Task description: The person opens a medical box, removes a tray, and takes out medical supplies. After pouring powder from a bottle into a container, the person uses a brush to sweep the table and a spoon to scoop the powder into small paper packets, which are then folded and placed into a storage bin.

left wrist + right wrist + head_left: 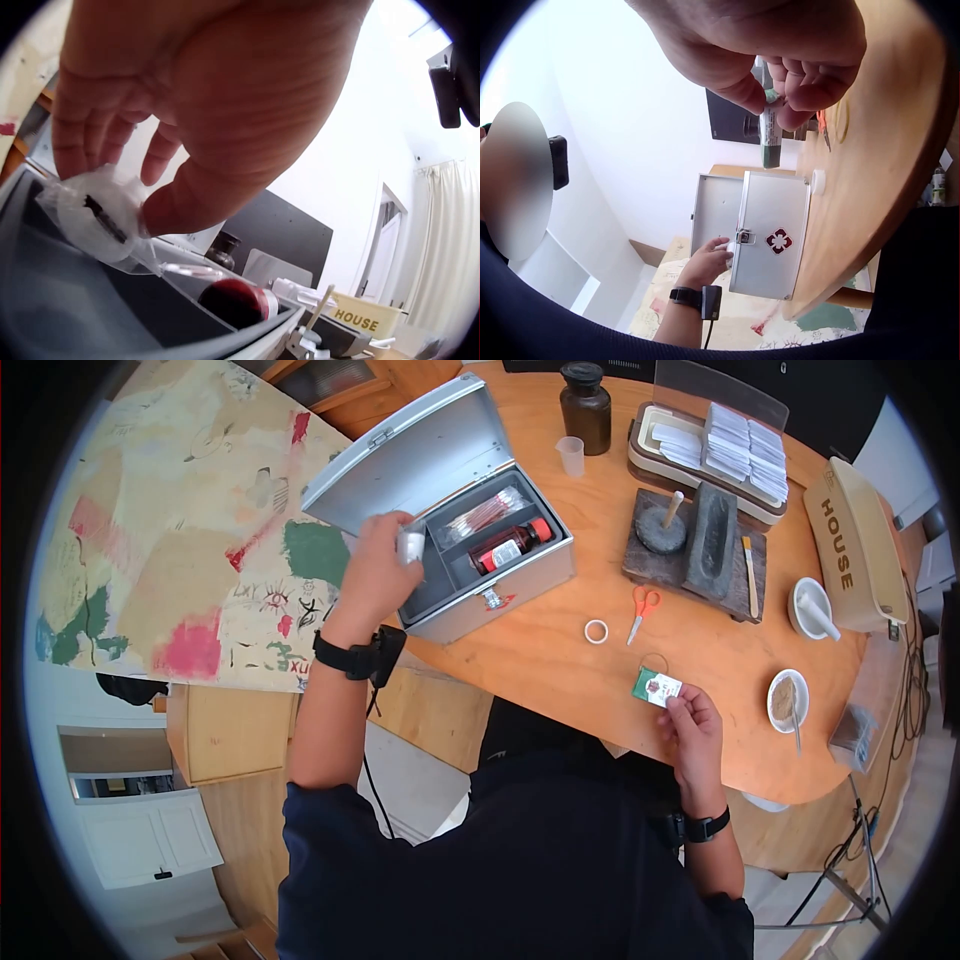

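Note:
The left hand (pixel 380 570) is over the left part of an open silver case (pixel 530 575), pinching a white roll in clear plastic (pixel 97 214) between thumb and fingers. Inside the case lie a dark red bottle with a red cap (pixel 510 546) and a bag of cotton swabs (pixel 487 515). Near the table's front edge the right hand (pixel 692 735) holds a small green and white packet (pixel 657 687) between thumb and fingers. A red cross-like emblem (pixel 778 241) marks the case's front in the right wrist view.
Orange scissors (pixel 643 610) and a white ring (pixel 596 631) lie between case and packet. Farther right are a stone set on a dark board (pixel 640 565), a mortar (pixel 808 610), a bowl of powder (pixel 786 700) and a HOUSE box (pixel 850 550). A brown jar (pixel 586 410) stands behind.

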`<state>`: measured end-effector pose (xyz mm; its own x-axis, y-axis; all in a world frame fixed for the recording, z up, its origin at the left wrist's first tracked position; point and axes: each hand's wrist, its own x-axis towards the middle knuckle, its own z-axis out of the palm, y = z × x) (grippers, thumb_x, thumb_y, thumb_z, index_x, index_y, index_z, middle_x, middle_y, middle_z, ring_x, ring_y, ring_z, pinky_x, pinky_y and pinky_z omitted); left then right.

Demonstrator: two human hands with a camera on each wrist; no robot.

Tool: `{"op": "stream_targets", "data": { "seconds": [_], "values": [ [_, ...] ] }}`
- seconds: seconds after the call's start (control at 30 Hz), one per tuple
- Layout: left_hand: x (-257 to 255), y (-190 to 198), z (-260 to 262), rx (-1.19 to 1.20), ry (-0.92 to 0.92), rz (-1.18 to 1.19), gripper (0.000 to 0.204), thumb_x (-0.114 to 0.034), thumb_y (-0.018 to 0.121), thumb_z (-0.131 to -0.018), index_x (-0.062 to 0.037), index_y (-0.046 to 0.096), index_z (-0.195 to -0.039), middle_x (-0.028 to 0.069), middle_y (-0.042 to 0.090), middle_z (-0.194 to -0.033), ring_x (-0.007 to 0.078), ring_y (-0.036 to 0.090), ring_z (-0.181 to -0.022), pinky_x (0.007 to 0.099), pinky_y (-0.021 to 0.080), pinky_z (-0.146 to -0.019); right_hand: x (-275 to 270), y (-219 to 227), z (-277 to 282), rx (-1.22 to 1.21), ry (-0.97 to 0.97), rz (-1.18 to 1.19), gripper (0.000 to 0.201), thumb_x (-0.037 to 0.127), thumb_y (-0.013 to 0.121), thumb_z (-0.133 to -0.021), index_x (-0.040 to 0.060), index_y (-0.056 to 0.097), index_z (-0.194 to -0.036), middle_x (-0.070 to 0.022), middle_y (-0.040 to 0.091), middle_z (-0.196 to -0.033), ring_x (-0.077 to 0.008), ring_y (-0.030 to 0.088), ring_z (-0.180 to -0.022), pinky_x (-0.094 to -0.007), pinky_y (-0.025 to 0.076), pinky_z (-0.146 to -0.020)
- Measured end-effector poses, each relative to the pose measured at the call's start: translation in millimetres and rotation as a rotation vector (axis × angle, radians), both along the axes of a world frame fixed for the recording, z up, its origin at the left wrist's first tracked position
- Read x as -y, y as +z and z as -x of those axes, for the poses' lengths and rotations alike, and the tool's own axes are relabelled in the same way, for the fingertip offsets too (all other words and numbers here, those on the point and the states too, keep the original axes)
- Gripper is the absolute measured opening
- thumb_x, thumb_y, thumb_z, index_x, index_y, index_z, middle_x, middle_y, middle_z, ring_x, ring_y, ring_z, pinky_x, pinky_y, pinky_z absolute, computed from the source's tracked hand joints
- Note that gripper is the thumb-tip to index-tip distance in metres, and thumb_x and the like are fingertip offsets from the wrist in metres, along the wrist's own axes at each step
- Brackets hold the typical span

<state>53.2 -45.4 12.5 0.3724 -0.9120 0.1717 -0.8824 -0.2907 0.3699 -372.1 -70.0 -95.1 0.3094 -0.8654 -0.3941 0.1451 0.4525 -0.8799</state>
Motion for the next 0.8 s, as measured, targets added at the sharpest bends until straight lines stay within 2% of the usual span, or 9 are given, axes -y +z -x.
{"op": "stream_targets", "data": {
  "seconds": [0.03, 0.07, 0.2, 0.27, 0.3, 0.43, 0.5, 0.57, 0.8],
  "values": [
    [2.2, 1.1, -1.7, -0.059, 0.001, 0.067, 0.049, -0.007, 0.07, -0.076, -0.0057, 0.056, -0.123, 0.0198, 0.055, -0.116, 0.0356, 0.06, -0.099, 0.0392, 0.052, -0.087, -0.6, 0.8, 1.7, 0.001, 0.005, -0.004, 0.017, 0.009, 0.061, -0.099, -0.0003, 0.062, -0.113, 0.0009, 0.064, -0.086, -0.0041, 0.056, -0.069, -0.0183, 0.043, -0.059],
    [7.2, -0.2, -5.0, -0.131, 0.007, 0.092, 0.051, -0.007, 0.071, -0.078, -0.0044, 0.056, -0.127, 0.0141, 0.057, -0.117, 0.0236, 0.062, -0.096, 0.0338, 0.053, -0.085, -0.8, -0.2, 3.0, -0.003, 0.008, -0.004, 0.017, 0.009, 0.061, -0.099, -0.0003, 0.062, -0.113, 0.0009, 0.064, -0.086, -0.0041, 0.056, -0.069, -0.0183, 0.043, -0.059],
    [22.6, 7.6, -0.1, -0.194, 0.003, 0.099, 0.05, -0.009, 0.073, -0.08, -0.0048, 0.056, -0.127, 0.0145, 0.058, -0.119, 0.0239, 0.061, -0.097, 0.0338, 0.053, -0.087, -0.1, -3.6, -1.4, 0.001, 0.031, 0.01, 0.017, 0.01, 0.062, -0.099, 0.0013, 0.062, -0.114, 0.0011, 0.065, -0.089, -0.0036, 0.057, -0.073, -0.0179, 0.043, -0.06],
    [29.6, 4.6, 4.8, 0.133, -0.02, 0.241, 0.049, -0.011, 0.075, -0.081, -0.005, 0.057, -0.127, 0.0141, 0.058, -0.121, 0.0231, 0.062, -0.098, 0.0327, 0.053, -0.087, -1.4, 0.2, -4.9, 0.006, 0.008, -0.014, 0.019, 0.011, 0.063, -0.098, 0.0026, 0.062, -0.114, 0.0009, 0.066, -0.092, -0.0037, 0.058, -0.076, -0.0176, 0.043, -0.06],
    [27.9, 10.9, 21.4, 0.088, -0.06, 0.298, 0.045, -0.011, 0.074, -0.082, -0.005, 0.059, -0.124, 0.0128, 0.061, -0.118, 0.0224, 0.062, -0.098, 0.0324, 0.053, -0.086, -3.1, 1.9, -5.7, 0.005, -0.018, -0.03, 0.019, 0.012, 0.064, -0.098, 0.0032, 0.062, -0.115, 0.0007, 0.067, -0.094, -0.0039, 0.059, -0.077, -0.0177, 0.044, -0.061],
    [5.0, 20.2, 115.9, -0.219, -0.337, 0.027, 0.038, -0.01, 0.072, -0.084, -0.0029, 0.062, -0.119, 0.0111, 0.064, -0.109, 0.0219, 0.064, -0.095, 0.0325, 0.054, -0.08, 1.9, 5.5, -10.9, 0.067, 0.071, 0.01, 0.019, 0.011, 0.066, -0.096, 0.0044, 0.06, -0.114, 0.0002, 0.066, -0.096, -0.0049, 0.062, -0.081, -0.0192, 0.046, -0.062],
    [-9.9, -8.3, 143.8, -0.163, -0.503, -0.024, 0.038, -0.01, 0.071, -0.085, -0.0018, 0.061, -0.12, 0.0123, 0.064, -0.109, 0.0235, 0.065, -0.092, 0.0324, 0.054, -0.079, 2.1, 8.6, -21.2, 0.1, 0.111, 0.004, 0.019, 0.01, 0.066, -0.096, 0.0047, 0.059, -0.113, 0.0003, 0.066, -0.097, -0.0051, 0.062, -0.082, -0.0197, 0.046, -0.062],
    [-14.2, -19.8, 174.4, -0.406, -0.45, -0.016, 0.038, -0.011, 0.07, -0.086, -0.0017, 0.06, -0.121, 0.0133, 0.063, -0.109, 0.0254, 0.065, -0.091, 0.0338, 0.054, -0.079, 1.6, 9.4, -31.3, 0.148, 0.157, 0.023, 0.018, 0.009, 0.067, -0.095, 0.0057, 0.057, -0.109, 0.0001, 0.066, -0.096, -0.0052, 0.062, -0.082, -0.02, 0.047, -0.062],
    [-23.2, -33.2, 193.4, -0.433, -0.401, 0.029, 0.048, -0.016, 0.076, -0.084, -0.0003, 0.057, -0.125, 0.015, 0.062, -0.111, 0.0273, 0.063, -0.098, 0.0356, 0.054, -0.083, -7.9, 5.3, -56.2, 0.183, 0.236, 0.109, 0.019, 0.003, 0.068, -0.093, 0.0036, 0.056, -0.108, -0.002, 0.066, -0.096, -0.0055, 0.064, -0.081, -0.0205, 0.051, -0.065]
  ]
}}
